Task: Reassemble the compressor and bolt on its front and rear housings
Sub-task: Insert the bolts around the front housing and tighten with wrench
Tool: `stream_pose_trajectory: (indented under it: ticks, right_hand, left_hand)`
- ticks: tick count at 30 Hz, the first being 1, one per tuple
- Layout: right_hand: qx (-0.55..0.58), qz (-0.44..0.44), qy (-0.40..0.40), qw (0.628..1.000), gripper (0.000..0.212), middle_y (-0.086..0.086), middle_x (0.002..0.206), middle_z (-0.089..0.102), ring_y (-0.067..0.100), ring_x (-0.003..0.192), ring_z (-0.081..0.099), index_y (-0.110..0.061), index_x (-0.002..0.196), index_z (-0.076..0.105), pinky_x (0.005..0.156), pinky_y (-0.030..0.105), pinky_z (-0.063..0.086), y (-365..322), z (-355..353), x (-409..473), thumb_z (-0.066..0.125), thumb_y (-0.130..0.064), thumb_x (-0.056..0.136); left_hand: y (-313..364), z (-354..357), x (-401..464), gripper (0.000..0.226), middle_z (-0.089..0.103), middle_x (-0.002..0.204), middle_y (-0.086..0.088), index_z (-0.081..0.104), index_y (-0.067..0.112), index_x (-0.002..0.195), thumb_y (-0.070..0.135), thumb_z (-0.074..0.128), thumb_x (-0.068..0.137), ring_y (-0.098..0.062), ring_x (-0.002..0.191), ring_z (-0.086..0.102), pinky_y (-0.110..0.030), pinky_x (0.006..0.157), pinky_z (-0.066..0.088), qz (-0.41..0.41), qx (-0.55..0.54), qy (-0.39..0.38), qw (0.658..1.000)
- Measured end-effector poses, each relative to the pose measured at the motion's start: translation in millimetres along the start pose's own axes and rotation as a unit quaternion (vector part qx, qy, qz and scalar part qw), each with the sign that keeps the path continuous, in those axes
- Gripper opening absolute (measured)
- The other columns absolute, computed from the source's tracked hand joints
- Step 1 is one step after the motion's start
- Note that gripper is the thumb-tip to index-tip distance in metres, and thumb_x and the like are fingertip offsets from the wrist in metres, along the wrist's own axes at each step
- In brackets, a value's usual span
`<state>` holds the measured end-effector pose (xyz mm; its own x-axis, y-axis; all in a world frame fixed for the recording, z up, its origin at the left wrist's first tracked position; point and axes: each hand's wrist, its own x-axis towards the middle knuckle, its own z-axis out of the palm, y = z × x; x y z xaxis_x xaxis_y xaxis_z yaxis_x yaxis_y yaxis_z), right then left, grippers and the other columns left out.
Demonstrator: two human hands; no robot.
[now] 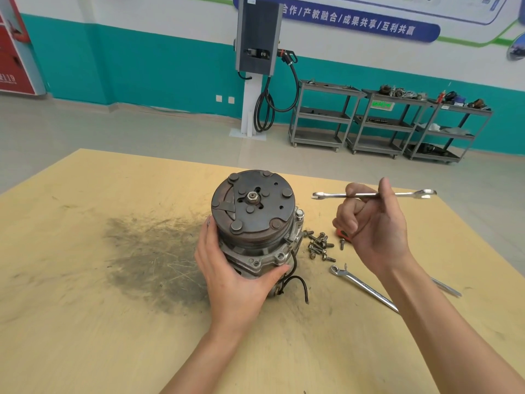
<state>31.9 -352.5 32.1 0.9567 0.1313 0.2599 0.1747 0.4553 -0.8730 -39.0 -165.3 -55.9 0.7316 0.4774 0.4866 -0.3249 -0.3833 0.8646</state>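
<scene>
The compressor (255, 223) stands upright on the surface (85, 280), pulley face up. The left hand (235, 280) cups its near side, its grip wrapped round the housing. The right hand (372, 231) is raised to the right, its grip pinching a wrench (372, 195) held level. Loose bolts (319, 245) lie just beside the compressor, with another wrench (363, 288) near them.
</scene>
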Motion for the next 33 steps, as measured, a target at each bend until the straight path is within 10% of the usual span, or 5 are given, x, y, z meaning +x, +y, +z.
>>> stream_pose_trajectory:
  ticks: [33]
  right_hand:
    - [-0.13, -0.133, -0.014, 0.982, 0.041, 0.016, 0.071, 0.069, 0.026, 0.064, 0.065, -0.007, 0.091, 0.054, 0.065, 0.029, 0.053, 32.7, 10.2, -26.6, 0.037, -0.044, 0.1]
  left_hand:
    - [-3.3, 1.9, -0.2, 0.123, 0.034, 0.149, -0.008, 0.027, 0.016, 0.149, 0.07, 0.078, 0.05, -0.027, 0.14, 0.03, -0.056, 0.113, 0.031, 0.01, -0.007, 0.006, 1.0]
